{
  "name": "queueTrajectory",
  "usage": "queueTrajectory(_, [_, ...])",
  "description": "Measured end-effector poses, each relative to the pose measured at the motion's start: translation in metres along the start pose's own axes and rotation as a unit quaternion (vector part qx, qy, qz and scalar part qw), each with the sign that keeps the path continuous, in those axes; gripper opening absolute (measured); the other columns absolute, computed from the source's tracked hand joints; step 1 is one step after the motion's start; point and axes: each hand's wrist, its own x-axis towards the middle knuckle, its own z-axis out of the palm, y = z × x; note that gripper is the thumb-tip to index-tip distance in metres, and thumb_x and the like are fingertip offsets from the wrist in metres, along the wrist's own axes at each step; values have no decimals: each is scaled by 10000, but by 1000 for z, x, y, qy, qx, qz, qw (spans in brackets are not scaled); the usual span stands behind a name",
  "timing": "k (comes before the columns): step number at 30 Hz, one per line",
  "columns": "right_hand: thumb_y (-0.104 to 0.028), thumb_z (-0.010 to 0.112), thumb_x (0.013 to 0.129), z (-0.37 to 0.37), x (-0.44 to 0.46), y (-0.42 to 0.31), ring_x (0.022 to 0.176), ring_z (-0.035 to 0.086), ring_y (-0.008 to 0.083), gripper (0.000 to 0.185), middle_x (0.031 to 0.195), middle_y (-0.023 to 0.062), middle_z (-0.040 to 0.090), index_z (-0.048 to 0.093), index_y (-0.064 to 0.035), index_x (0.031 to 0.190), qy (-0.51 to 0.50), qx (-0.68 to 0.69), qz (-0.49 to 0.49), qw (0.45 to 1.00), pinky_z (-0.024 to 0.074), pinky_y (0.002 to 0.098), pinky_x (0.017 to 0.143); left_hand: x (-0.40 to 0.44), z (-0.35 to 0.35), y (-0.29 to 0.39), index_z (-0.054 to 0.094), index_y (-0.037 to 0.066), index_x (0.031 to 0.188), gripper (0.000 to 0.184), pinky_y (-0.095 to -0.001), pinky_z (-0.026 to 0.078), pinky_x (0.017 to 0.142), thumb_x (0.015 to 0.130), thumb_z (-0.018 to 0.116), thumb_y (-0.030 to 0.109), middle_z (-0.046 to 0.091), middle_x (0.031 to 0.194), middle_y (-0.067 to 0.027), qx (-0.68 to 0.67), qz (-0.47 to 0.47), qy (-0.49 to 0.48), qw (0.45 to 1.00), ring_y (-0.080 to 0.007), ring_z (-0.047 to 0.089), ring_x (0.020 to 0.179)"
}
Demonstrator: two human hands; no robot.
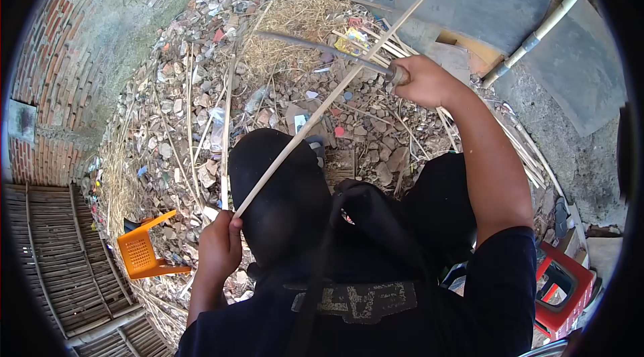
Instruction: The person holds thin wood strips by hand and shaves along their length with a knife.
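Observation:
A long, pale wooden or bamboo strip [315,115] runs diagonally across the person's knees. My left hand [220,243] is closed on its lower end, at the left knee. My right hand [426,81] is wrapped round the short handle of a long knife [315,44], near the upper part of the strip. The blade points left and crosses the strip close to the handle; whether blade and strip touch, I cannot tell.
Rubble and stones [382,146] cover the ground, with straw [288,22] and more strips lying on it. An orange plastic chair [139,254] is at the left, a red stool [583,283] at the lower right. Grey boards [490,2] and a pole [537,34] stand beyond.

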Motion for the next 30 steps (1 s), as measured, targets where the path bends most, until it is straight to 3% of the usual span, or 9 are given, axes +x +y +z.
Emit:
queueTrajectory(4, [-171, 694, 770, -1, -9, -21, 934, 697, 358, 298, 962, 207, 719, 701, -27, 1031, -87, -84, -37, 992, 533, 458, 846, 6, -1, -2, 553, 22, 944, 235, -565, 445, 582, 1057, 543, 228, 611, 670, -248, 29, -1, 3, 1000, -506, 613, 664])
queueTrajectory(7, [-176, 720, 773, 13, 2, 5, 759, 647, 271, 254, 765, 127, 657, 668, -20, 967, -93, 29, 12, 995, 514, 409, 728, 9, 5, -1, 541, 22, 936, 220, -562, 445, 573, 1051, 547, 209, 609, 665, -250, 17, 3, 0, 1000, -504, 613, 657])
queueTrajectory(11, [-154, 704, 770, 15, 2, -3, 746, 633, 263, 250, 761, 132, 653, 676, -26, 983, -61, 16, -12, 998, 513, 407, 740, 5, 5, -6, 529, 14, 927, 232, -565, 437, 571, 1053, 541, 208, 598, 660, -259, 31, 24, 10, 999, -511, 610, 657])
queueTrajectory(15, [-156, 711, 783, 6, -11, -16, 757, 644, 281, 260, 790, 154, 669, 680, -35, 1011, 12, -35, -72, 997, 519, 424, 743, 8, -1, -11, 528, 3, 911, 304, -526, 422, 560, 1078, 505, 256, 574, 649, -258, -49, 18, -34, 998, -506, 588, 646])
queueTrajectory(18, [-170, 724, 786, -4, -4, -4, 792, 668, 320, 277, 823, 180, 685, 686, -34, 1024, -15, 28, 9, 999, 525, 436, 759, 8, 4, -9, 531, -4, 904, 342, -509, 417, 559, 1087, 485, 281, 565, 643, -252, -46, 27, -24, 998, -499, 585, 645])
queueTrajectory(22, [-180, 729, 782, 6, -5, -5, 776, 669, 348, 255, 794, 192, 677, 683, -22, 978, 40, 19, -25, 999, 526, 445, 758, 8, 4, -8, 546, -13, 915, 358, -506, 421, 560, 1091, 467, 289, 573, 640, -248, -66, 7, -32, 997, -496, 593, 639])
queueTrajectory(25, [-172, 718, 769, 6, -10, -20, 781, 678, 344, 253, 784, 198, 675, 683, -24, 971, 36, -86, -105, 990, 530, 451, 761, 7, 5, -10, 560, -14, 929, 356, -515, 427, 562, 1089, 466, 289, 586, 644, -249, -62, -9, -36, 997, -494, 604, 643])
queueTrajectory(26, [-165, 700, 757, 4, -9, -23, 820, 689, 372, 289, 830, 223, 692, 695, -25, 1010, 26, -114, -87, 989, 539, 456, 777, 8, 5, -7, 561, -13, 930, 356, -518, 429, 562, 1089, 466, 291, 588, 646, -249, -50, -4, -31, 998, -494, 604, 643])
queueTrajectory(30, [-165, 685, 770, 6, 10, 5, 874, 682, 423, 361, 911, 262, 704, 698, -9, 1095, 68, 7, -3, 998, 544, 470, 821, 5, 10, -4, 562, -4, 923, 357, -528, 432, 561, 1091, 462, 295, 589, 645, -245, -28, 10, 4, 1000, -494, 605, 640])
